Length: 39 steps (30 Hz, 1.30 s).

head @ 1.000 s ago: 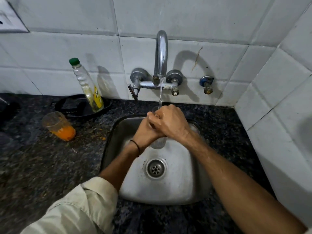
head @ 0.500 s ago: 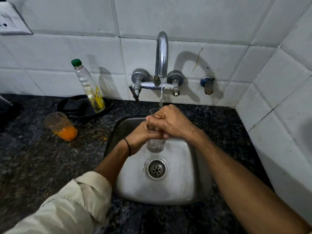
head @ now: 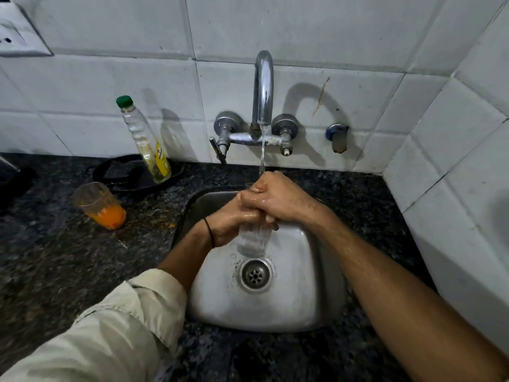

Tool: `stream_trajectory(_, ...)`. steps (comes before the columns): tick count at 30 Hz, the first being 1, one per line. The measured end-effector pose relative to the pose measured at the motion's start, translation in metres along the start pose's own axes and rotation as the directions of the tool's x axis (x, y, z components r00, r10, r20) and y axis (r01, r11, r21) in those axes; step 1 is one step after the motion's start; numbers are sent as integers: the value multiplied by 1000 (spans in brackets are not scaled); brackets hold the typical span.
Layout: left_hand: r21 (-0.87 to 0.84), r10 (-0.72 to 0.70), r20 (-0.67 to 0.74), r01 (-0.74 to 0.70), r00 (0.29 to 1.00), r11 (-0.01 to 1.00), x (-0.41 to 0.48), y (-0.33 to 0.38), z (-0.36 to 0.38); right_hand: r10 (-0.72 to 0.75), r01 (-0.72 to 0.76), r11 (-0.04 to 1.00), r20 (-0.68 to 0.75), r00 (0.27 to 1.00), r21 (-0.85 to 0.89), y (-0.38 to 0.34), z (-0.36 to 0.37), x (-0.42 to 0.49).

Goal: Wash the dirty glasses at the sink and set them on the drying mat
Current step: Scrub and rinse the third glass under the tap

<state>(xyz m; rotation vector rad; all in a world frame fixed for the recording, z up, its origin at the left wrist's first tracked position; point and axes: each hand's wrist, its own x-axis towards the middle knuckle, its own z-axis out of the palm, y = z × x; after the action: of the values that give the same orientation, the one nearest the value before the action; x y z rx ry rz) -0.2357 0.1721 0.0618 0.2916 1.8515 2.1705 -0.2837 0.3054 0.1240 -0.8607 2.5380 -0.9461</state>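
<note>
Clear glass (head: 252, 241) under running tap (head: 263, 86)
Left hand (head: 231, 221) and right hand (head: 278, 199) grip it over the sink (head: 303, 299); an orange-stained glass (head: 100, 206) stands left on the tabletop (head: 55, 257).

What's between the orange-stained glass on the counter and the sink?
Head view: only dark countertop flecked with orange bits between the orange-stained glass and the sink; nothing stands there.

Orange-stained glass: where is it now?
Head view, left side: the orange-stained glass sits on the dark counter, left of the sink, in front of the green-capped bottle.
</note>
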Motion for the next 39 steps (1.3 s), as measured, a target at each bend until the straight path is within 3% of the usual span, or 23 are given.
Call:
stream_trajectory(2, 164, 21, -237, 18, 971, 986, 6, -1, 12, 94, -98, 995, -188, 978, -8, -6, 11, 3)
stream_trajectory(4, 480, 170, -512, 117, 842, 869, 16, -7, 27, 140, -187, 975, -326, 935, -118, -14, 27, 4)
stream_trajectory(5, 538, 221, -581, 165, 783, 826, 16, -6, 36, 118, -200, 957, -349, 930, -210, -16, 34, 3)
stream_trajectory(7, 524, 171, -559, 185, 811, 832, 10, -8, 36, 34, -143, 936, -321, 947, -322, -14, 39, 1)
stream_trajectory(9, 213, 12, -323, 61, 946, 975, -3, -11, 20, -54, 7, 968, -181, 982, -251, -6, 29, -2)
stream_trajectory(11, -74, 27, -96, -34, 995, 997, -16, -10, 6, -126, 120, 986, -47, 991, -114, 0, 18, -4)
stream_trajectory(12, -68, 35, -85, -40, 996, 997, -17, -8, 6, -129, 123, 988, -60, 990, -89, 0, 17, -4)
stream_trajectory(14, 159, 59, -272, -15, 961, 987, -5, -6, 13, -38, 24, 997, -210, 977, -71, -3, 22, -1)
stream_trajectory(16, 558, 211, -459, 95, 863, 824, 12, -6, 18, 116, -129, 992, -398, 910, -5, -13, 37, -1)
stream_trajectory(18, 697, 349, -468, 96, 812, 710, 20, -12, 13, 133, -137, 990, -467, 874, 26, -15, 54, -9)
stream_trajectory(20, 675, 336, -430, 52, 838, 736, 17, -15, -1, 18, -22, 1000, -362, 932, -6, -5, 62, -24)
stream_trajectory(22, 649, 303, -378, 18, 875, 760, 10, -16, -13, -174, 159, 981, -144, 974, -107, 21, 54, -36)
stream_trajectory(23, 623, 262, -341, 8, 903, 782, 7, -18, -17, -281, 272, 934, -6, 960, -231, 38, 42, -36)
stream_trajectory(25, 591, 184, -268, 11, 946, 807, 5, -23, -18, -385, 482, 664, 291, 876, -571, 64, 14, -24)
stream_trajectory(26, 581, 160, -266, 26, 951, 813, 6, -26, -15, -382, 554, 511, 403, 831, -658, 68, 2, -16)
stream_trajectory(27, 562, 154, -271, 26, 950, 827, 7, -27, -10, -357, 584, 425, 465, 810, -692, 66, -5, -10)
stream_trajectory(28, 554, 165, -285, 22, 944, 832, 9, -26, -6, -305, 566, 421, 477, 824, -709, 58, -6, -6)
stream_trajectory(30, 553, 209, -310, -3, 927, 833, 15, -23, -3, -170, 433, 553, 413, 895, -711, 37, 5, 0)
stream_trajectory(32, 520, 217, -341, -9, 915, 854, 16, -23, -5, -11, 181, 786, 279, 960, -591, 15, 19, 3)
stream_trajectory(34, 558, 244, -392, 18, 887, 830, 13, -22, -9, 107, -62, 967, 172, 979, -247, 7, 35, 1)
stream_trajectory(36, 700, 285, -377, 69, 881, 711, 9, -14, -11, 143, -143, 979, 10, 990, 145, 4, 53, -7)
stream_trajectory(37, 798, 293, -333, 103, 896, 594, 8, -7, -10, 182, -144, 934, -92, 979, 327, 3, 61, -14)
stream_trajectory(39, 919, 227, -248, 154, 942, 363, 10, 7, -6, 299, -100, 845, -308, 903, 525, 5, 76, -20)
